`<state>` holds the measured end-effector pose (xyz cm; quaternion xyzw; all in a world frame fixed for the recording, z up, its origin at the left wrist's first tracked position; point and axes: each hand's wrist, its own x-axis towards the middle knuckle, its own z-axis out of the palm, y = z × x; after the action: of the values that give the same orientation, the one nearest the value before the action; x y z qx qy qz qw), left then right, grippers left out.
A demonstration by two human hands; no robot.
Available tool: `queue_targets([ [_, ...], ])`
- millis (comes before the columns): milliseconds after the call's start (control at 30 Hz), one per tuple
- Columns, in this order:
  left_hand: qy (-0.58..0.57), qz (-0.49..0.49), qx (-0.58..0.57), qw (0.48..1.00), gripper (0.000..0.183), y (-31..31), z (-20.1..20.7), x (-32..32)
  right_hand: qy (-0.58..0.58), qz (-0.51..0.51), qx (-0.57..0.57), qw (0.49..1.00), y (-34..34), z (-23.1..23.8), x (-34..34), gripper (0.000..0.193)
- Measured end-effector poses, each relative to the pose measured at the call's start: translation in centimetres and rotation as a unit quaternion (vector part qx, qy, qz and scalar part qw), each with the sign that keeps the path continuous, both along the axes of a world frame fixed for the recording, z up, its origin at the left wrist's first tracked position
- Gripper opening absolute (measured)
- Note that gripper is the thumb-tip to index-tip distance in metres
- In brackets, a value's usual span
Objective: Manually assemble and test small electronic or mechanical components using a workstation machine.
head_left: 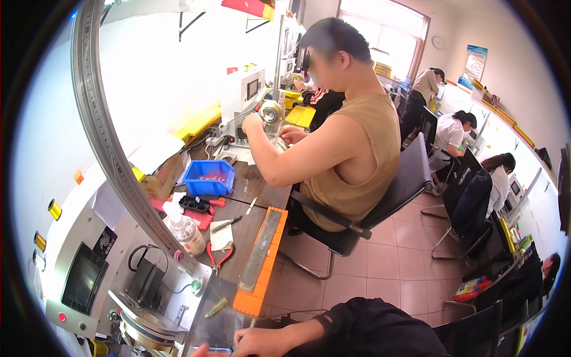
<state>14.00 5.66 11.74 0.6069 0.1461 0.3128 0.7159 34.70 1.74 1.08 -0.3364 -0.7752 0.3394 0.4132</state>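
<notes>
At the lower edge my right hand (pixel 264 341) reaches in from a black sleeve, its fingers curled. Whatever they hold, if anything, is cut off by the frame. Only some fingertips of my left hand (pixel 206 351) show, close to the right hand, so its grip is hidden. Just beyond both hands, a small yellowish-green piece (pixel 216 307) lies on a dark plate at the bench. Left of my hands stands a machine with a round metal disc (pixel 146 333) and a small dark screen (pixel 83 278). An orange board with a long grey strip (pixel 260 257) lies beyond my right hand.
Red-handled pliers (pixel 221 257), a clear bottle (pixel 187 231), a folded cloth (pixel 222 237) and a blue bin (pixel 208 178) crowd the bench. A metal post (pixel 101 119) rises at left. A co-worker (pixel 351 131) sits ahead at another machine; an office chair (pixel 386 190) stands behind them.
</notes>
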Motion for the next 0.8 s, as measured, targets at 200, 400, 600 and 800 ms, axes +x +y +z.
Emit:
queue_targets([
  [200,-0.059,0.057,-0.120,0.989,0.012,-0.9,1.0,-1.7,0.009,0.047,-0.026,0.999,0.0,0.0,-0.9,0.012],
  [400,0.109,0.091,-0.135,0.981,0.010,-0.8,-0.8,-4.1,0.017,0.064,-0.061,0.996,-0.6,2.0,-1.1,0.020],
  [600,0.274,-0.022,-0.050,0.960,0.029,-0.6,-3.8,-6.0,0.044,-0.041,0.318,0.946,0.5,6.3,-2.5,0.014],
  [800,0.326,-0.044,0.007,0.944,0.023,-0.7,-5.0,-7.9,-0.131,-0.050,0.362,0.922,1.6,5.5,-4.1,0.028],
])
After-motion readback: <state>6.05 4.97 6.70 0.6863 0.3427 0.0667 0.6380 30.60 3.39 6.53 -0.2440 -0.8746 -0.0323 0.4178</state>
